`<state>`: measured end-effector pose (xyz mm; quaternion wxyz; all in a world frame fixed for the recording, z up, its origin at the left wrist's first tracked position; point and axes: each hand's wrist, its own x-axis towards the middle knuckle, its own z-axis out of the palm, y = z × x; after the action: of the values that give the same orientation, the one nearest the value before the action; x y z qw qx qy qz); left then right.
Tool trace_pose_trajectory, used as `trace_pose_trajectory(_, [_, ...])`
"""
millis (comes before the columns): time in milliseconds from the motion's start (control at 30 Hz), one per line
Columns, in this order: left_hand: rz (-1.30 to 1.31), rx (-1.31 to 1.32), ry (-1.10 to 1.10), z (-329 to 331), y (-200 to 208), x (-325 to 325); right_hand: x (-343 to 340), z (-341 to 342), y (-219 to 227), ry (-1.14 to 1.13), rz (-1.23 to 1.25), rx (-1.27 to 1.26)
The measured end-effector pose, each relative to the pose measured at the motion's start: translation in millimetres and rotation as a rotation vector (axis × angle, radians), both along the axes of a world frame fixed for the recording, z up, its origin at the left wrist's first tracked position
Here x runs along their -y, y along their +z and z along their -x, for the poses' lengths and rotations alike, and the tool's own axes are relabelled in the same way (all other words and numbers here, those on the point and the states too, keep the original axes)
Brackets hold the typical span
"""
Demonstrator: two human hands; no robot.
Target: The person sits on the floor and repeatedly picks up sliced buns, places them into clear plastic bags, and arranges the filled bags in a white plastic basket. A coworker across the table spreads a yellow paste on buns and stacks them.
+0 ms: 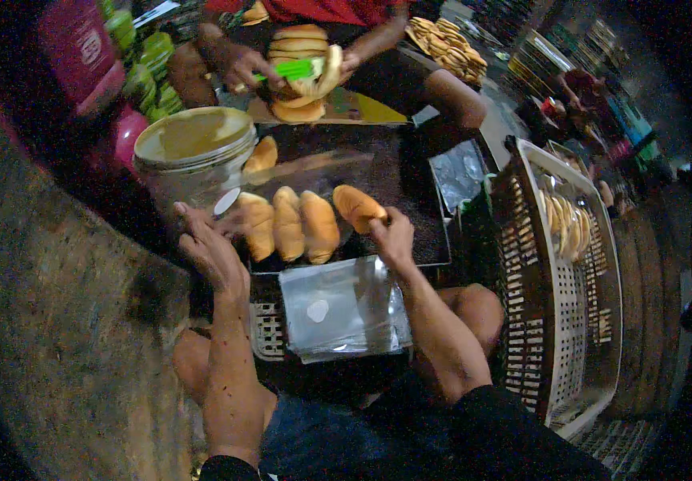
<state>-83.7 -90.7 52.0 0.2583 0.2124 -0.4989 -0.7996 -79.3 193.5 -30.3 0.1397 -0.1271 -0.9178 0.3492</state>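
Observation:
My right hand (394,243) grips the end of a golden bread roll (358,207), tilted at the right of a short row. Several similar rolls (288,224) lie side by side on a dark tray (402,176). At the tray's left side, my left hand (216,252) pinches what looks like a clear plastic bag with a white oval mark (226,201). The bag's film is blurred over the rolls, so its edges are hard to make out. Below the tray, close to my right forearm, lies a stack of clear plastic bags (346,313).
A round bucket (193,148) stands behind my left hand. Opposite, a person in red holds a green-handled brush (290,70) and an opened roll beside stacked bread (298,40). A tall plastic crate (566,321) with bread stands at right. More bread (446,48) lies at the back.

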Motion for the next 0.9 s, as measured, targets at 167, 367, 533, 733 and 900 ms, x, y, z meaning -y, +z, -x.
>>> trace_pose_trajectory(167, [0.135, -0.128, -0.153, 17.9, -36.3, -12.5, -76.1, -77.8, 124.2, 0.052, 0.647, 0.061])
trace_pose_trajectory(367, [0.149, 0.005, -0.2, 12.0, -46.1, -43.3, -59.6, -103.5, 175.0, 0.174, 0.706, -0.067])
trace_pose_trajectory(533, [-0.231, -0.096, -0.675, -37.8, -9.8, -71.2, -4.8, -81.7, 156.3, 0.283, 0.781, -0.055])
trace_pose_trajectory(733, [-0.419, -0.026, -0.569, -50.8, 2.8, -69.5, 55.4, -97.2, 151.5, 0.347, 0.009, -0.584])
trace_pose_trajectory(900, [-0.406, 0.12, -0.549, -52.9, -10.6, -57.2, 92.8, -98.4, 167.4, 0.331, -0.463, -0.486])
